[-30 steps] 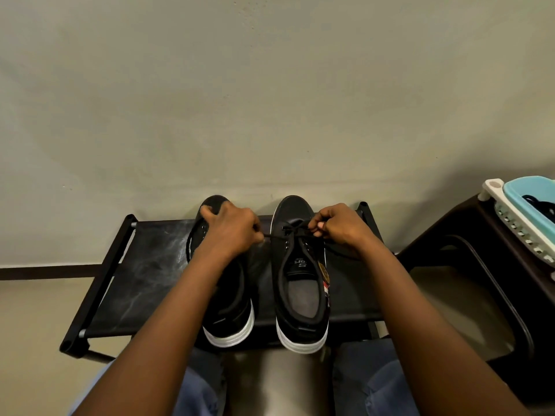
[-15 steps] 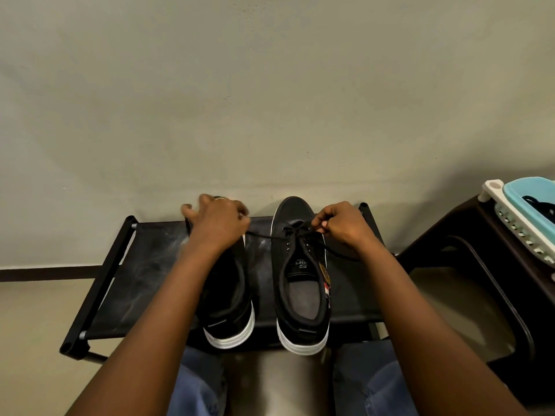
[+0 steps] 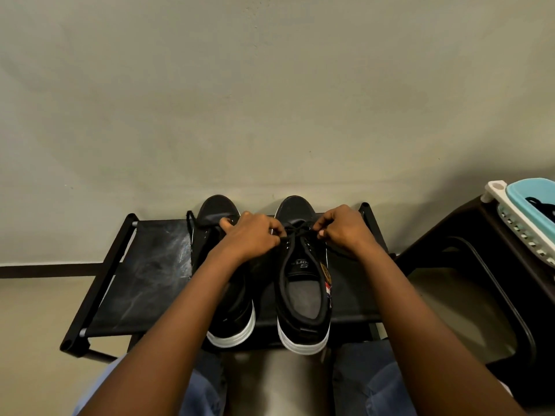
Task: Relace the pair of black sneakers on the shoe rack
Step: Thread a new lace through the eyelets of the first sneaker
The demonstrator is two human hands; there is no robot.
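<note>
Two black sneakers with white soles stand side by side on the black shoe rack [image 3: 144,271], toes toward the wall. The right sneaker [image 3: 303,298] has its black lace [image 3: 297,231] crossed over the eyelets near the toe. My left hand [image 3: 252,235] pinches one end of that lace at the shoe's left edge, and my right hand [image 3: 345,229] pinches the other end at its right edge. My left forearm hides much of the left sneaker [image 3: 231,322]; a loose lace end loops off its toe to the left.
A plain wall rises right behind the rack. To the right stands a dark brown plastic chair [image 3: 480,265] carrying a blue and white basket [image 3: 522,211]. My knees in blue trousers sit just in front of the rack's near edge.
My left hand, which had drawn the lace out leftward over the left sneaker's toe, has come back to the right sneaker's left edge. My right hand has barely moved.
</note>
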